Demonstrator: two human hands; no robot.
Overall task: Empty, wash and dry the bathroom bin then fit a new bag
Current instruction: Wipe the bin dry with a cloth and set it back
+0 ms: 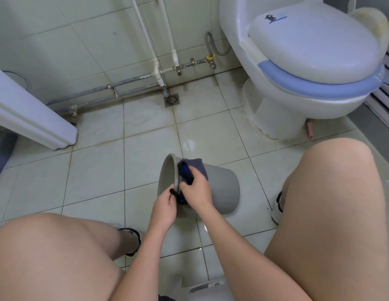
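At frame centre the grey bin [221, 190] lies tipped, light and stiff. The right hand [196, 192] grips a dark cloth [196, 168] over its rim; the left hand [164, 206] pinches the rim's lower edge, probably the best hold.

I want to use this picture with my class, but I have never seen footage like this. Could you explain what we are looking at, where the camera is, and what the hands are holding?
There is no machine here, only a person. The single picture comes from a camera worn on the head, looking down, so you see the person's own bare knees and arms as they crouch on a tiled bathroom floor. A grey bin lies tipped on its side on the tiles, its mouth to the left. The right hand presses a dark blue cloth over the bin's rim, apparently wiping it. The left hand pinches something small and dark at the rim; I cannot tell what. Behind stand a toilet with its lid closed, wall pipes and a floor drain.
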